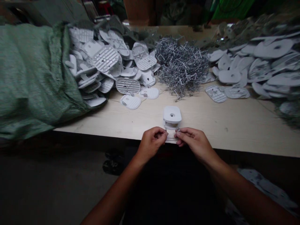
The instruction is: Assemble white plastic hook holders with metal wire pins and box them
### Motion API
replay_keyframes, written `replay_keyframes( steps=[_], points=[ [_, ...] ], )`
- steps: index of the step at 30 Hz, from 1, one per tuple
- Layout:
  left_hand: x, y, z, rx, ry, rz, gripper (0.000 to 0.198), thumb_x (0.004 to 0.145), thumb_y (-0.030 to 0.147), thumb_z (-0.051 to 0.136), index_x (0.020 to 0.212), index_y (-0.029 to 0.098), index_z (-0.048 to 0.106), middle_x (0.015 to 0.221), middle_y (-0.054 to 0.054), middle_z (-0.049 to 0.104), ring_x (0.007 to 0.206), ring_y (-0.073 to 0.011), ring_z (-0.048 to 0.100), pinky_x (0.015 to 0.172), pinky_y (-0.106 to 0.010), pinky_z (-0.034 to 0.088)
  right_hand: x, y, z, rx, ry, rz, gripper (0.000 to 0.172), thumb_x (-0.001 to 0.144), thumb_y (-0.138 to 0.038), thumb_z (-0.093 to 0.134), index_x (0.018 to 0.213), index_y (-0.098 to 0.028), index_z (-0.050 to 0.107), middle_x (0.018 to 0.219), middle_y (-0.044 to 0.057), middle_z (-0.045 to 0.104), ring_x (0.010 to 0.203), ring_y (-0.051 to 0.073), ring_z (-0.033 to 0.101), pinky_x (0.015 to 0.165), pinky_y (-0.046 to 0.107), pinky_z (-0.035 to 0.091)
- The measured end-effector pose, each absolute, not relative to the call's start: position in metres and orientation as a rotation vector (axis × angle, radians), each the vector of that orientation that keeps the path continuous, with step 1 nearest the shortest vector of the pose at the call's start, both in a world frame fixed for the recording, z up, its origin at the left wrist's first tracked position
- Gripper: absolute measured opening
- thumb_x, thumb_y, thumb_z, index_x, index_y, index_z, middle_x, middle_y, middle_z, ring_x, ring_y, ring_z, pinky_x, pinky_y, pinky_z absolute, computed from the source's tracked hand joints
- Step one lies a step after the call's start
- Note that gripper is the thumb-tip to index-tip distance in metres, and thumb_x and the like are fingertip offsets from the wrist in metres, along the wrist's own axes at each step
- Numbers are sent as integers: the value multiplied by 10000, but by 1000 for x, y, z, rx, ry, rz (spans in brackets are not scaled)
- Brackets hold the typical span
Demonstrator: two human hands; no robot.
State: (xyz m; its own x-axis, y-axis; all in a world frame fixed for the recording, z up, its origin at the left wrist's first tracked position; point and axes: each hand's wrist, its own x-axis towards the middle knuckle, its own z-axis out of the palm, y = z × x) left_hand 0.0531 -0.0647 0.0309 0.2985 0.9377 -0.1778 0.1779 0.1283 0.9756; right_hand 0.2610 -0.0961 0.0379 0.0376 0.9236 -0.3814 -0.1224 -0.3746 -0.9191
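Observation:
My left hand (152,140) and my right hand (191,140) meet at the near edge of the wooden table (234,122), both with fingers pinched together. Between them lies a small flat white plastic piece (171,135), with what looks like a thin metal pin at each fingertip. Just beyond my fingers stands a short stack of white rounded plastic plates (172,116) with a hole in the top one.
A tangled heap of metal wire pins (181,64) lies mid-table. White ribbed plastic plates (110,65) spill from a green woven sack (30,75) at left. Another pile of white plates (262,59) fills the right. More plates lie below the table at right (264,187).

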Motion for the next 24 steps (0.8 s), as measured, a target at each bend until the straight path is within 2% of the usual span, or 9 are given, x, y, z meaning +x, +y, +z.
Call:
replay_keyframes(
  steps=[4, 13, 19, 22, 24],
  points=[
    [51, -59, 30, 1435, 1197, 772, 219, 925, 377, 733, 867, 167, 749, 699, -10, 690, 621, -138, 608, 587, -241, 433, 261, -92, 39, -1440, -871, 1495, 374, 740, -466, 932, 946, -172, 830, 738, 66, 785, 625, 182, 703, 612, 320, 581],
    [49, -51, 20, 1523, 1202, 727, 206, 932, 367, 720, 880, 171, 757, 778, -31, 713, 662, -147, 606, 597, -248, 436, 262, -89, 38, -1487, -865, 1509, 339, 740, -433, 923, 933, -173, 820, 810, 84, 809, 670, 187, 732, 641, 324, 600],
    [45, -42, 23, 1623, 1168, 656, 180, 942, 331, 706, 865, 177, 760, 799, -29, 713, 678, -145, 599, 620, -258, 439, 264, -85, 39, -1504, -832, 1559, 348, 726, -434, 927, 889, -157, 794, 797, 88, 803, 635, 176, 725, 610, 305, 603],
    [42, -37, 26, 1644, 1197, 653, 165, 922, 341, 755, 886, 179, 757, 823, -22, 716, 685, -136, 589, 638, -261, 448, 263, -84, 38, -1486, -770, 1565, 356, 705, -420, 934, 875, -163, 756, 829, 93, 808, 623, 177, 729, 594, 307, 611],
    [40, -34, 28, 1631, 1250, 678, 234, 874, 375, 830, 967, 181, 739, 863, -15, 713, 672, -126, 574, 629, -259, 450, 261, -84, 38, -1468, -727, 1557, 368, 700, -413, 932, 879, -179, 712, 821, 87, 806, 615, 184, 732, 582, 309, 615]
  ],
)
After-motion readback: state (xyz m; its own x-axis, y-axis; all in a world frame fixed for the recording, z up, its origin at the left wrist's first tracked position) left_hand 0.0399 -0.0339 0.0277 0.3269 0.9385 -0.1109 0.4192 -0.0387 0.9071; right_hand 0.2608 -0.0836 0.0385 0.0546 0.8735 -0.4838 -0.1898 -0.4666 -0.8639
